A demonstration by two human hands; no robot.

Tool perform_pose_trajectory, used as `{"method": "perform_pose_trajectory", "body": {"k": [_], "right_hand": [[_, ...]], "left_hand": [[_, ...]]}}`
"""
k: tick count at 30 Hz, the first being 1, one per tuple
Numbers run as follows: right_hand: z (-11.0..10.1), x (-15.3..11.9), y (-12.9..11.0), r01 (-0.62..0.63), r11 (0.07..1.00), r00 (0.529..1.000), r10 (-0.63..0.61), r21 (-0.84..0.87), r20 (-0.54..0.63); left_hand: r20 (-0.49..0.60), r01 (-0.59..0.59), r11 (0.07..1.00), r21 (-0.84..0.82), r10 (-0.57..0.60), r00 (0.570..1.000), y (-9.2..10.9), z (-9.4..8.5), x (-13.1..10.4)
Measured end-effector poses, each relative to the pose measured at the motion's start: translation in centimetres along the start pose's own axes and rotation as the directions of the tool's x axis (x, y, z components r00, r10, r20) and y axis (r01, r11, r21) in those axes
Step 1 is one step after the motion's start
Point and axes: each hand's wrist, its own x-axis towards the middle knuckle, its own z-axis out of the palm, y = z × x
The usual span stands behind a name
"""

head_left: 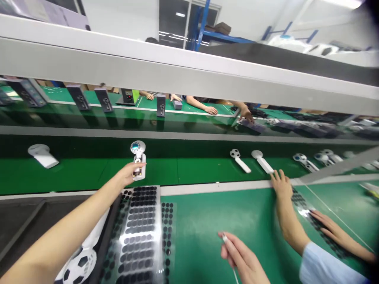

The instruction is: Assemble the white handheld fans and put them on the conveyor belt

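Observation:
My left hand [129, 173] reaches out over the green conveyor belt and grips a white handheld fan [138, 149]. The fan's round head points away from me, and its handle is open, with small inner parts showing. Lower down, my right hand [241, 258] is closed in a pinch on a white cable [225, 238], whose plug end sticks up between thumb and finger. Beneath my left forearm lie clear sheets of round black stickers [142, 217]. At the lower left, a white fan with a football-patterned head [79, 266] rests in a dark tray [17, 232].
A co-worker's hand [282, 187] touches a white fan [262, 161] on the belt; another hand [328, 227] lies on a sticker sheet. More fans lie along the belt [204, 171]. A grey rail [189, 79] crosses above, with dark boxes [160, 105] and other workers' hands beyond.

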Motion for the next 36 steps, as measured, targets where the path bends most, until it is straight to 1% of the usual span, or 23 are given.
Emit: {"method": "perform_pose_trajectory", "body": {"k": [1,2,3,4,5,6,7,9,12,15,18,20,23,25,27,31,36], "right_hand": [[-0.1,0.0,-0.4,0.024,0.999,0.999,-0.025,0.024,0.023],[-0.2,0.0,-0.8,0.056,0.997,0.998,-0.058,0.049,0.039],[-0.2,-0.1,-1.1,0.092,0.993,0.994,-0.095,0.078,0.049],[-0.2,-0.2,-1.5,0.118,0.987,0.99,-0.127,0.112,0.07],[-0.2,-0.3,-1.8,0.143,0.979,0.984,-0.156,0.147,0.087],[-0.2,-0.4,-2.0,0.164,0.97,0.978,-0.184,0.18,0.1],[-0.2,-0.6,-2.1,0.183,0.961,0.971,-0.209,0.209,0.112],[-0.3,-1.0,-2.3,0.218,0.943,0.961,-0.252,0.25,0.116],[-0.7,-1.7,-2.1,0.252,0.925,0.949,-0.294,0.286,0.115],[-1.4,-2.4,-1.7,0.282,0.91,0.937,-0.33,0.304,0.116],[-2.1,-2.9,-1.2,0.304,0.902,0.923,-0.359,0.306,0.141],[-2.5,-3.0,-0.8,0.276,0.917,0.924,-0.336,0.29,0.183],[-2.7,-2.9,-0.4,0.2,0.954,0.925,-0.26,0.225,0.278],[-2.7,-3.0,-0.1,0.179,0.964,0.92,-0.235,0.196,0.313],[-2.4,-3.1,0.2,0.182,0.959,0.918,-0.245,0.217,0.313],[-1.7,-3.3,0.6,0.177,0.942,0.914,-0.265,0.286,0.307],[-1.4,-3.2,1.0,0.169,0.943,0.911,-0.261,0.287,0.319]], "left_hand": [[0.085,0.001,0.998,-0.07,0.005,0.996,0.1,2.0,-2.4],[0.176,0.026,0.987,-0.161,0.003,0.984,0.1,3.9,-4.9],[0.273,0.078,0.96,-0.267,-0.002,0.962,0.1,5.9,-7.3],[0.366,0.149,0.918,-0.368,-0.005,0.931,0.0,7.7,-9.6],[0.442,0.226,0.865,-0.447,-0.006,0.897,-0.2,9.4,-11.7],[0.498,0.293,0.822,-0.489,-0.013,0.867,-0.4,10.9,-13.5],[0.535,0.34,0.801,-0.492,-0.029,0.845,-0.7,12.3,-15.2],[0.585,0.405,0.797,-0.447,-0.082,0.807,-1.4,14.6,-17.8],[0.622,0.462,0.819,-0.34,-0.173,0.764,-2.2,16.7,-20.4],[0.609,0.447,0.852,-0.274,-0.206,0.766,-2.5,17.8,-21.9],[0.603,0.388,0.894,-0.226,-0.185,0.776,-2.8,18.2,-22.7],[0.601,0.35,0.917,-0.189,-0.174,0.78,-3.1,18.2,-22.8],[0.608,0.332,0.936,-0.117,-0.197,0.769,-3.8,17.8,-22.9],[0.607,0.31,0.948,-0.07,-0.206,0.767,-4.1,17.6,-23.0],[0.595,0.276,0.96,-0.041,-0.199,0.779,-4.3,17.3,-23.2],[0.575,0.25,0.968,-0.028,-0.189,0.796,-4.5,17.1,-23.5],[0.552,0.234,0.972,-0.021,-0.184,0.813,-4.7,17.0,-23.7]]}}
